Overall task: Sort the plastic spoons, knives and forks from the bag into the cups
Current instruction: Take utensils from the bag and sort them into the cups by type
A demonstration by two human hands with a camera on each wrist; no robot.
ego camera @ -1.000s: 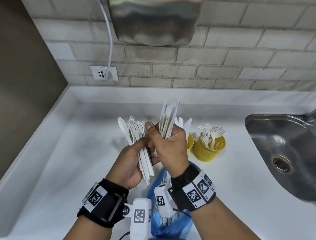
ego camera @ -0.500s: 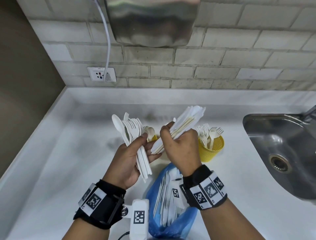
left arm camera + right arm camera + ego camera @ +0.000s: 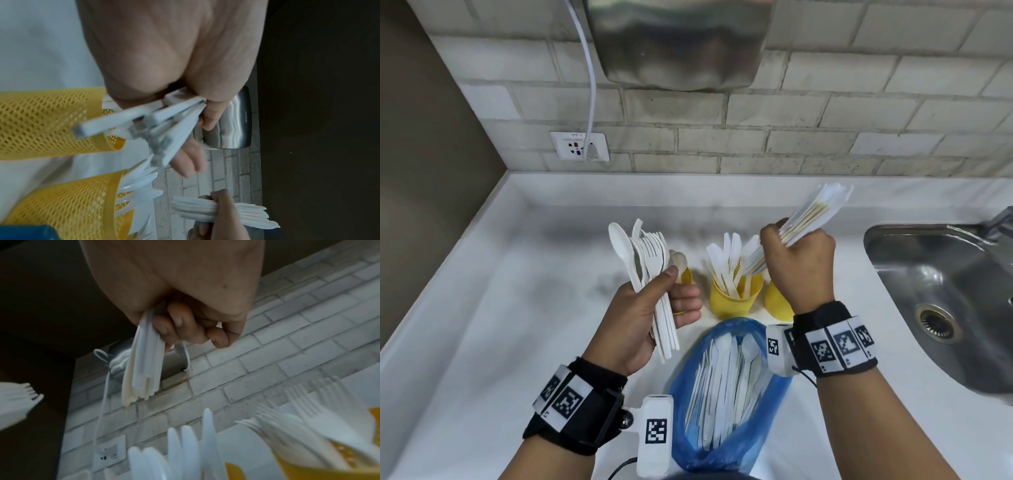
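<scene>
I hold knives (image 3: 804,219) in right hand (image 3: 799,270), fingers (image 3: 174,324) curled tight around handles. Left hand (image 3: 650,308) grips forks (image 3: 650,257). Plastic light, stiff, slippery; grip mid-handle.

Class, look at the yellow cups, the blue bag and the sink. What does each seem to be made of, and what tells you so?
Yellow cups: likely moulded plastic, matt; mesh of small holes in the walls.
Blue bag: thin plastic film, translucent and crinkled; cutlery shows through.
Sink: probably stainless steel; grey brushed sheen with reflections.
</scene>
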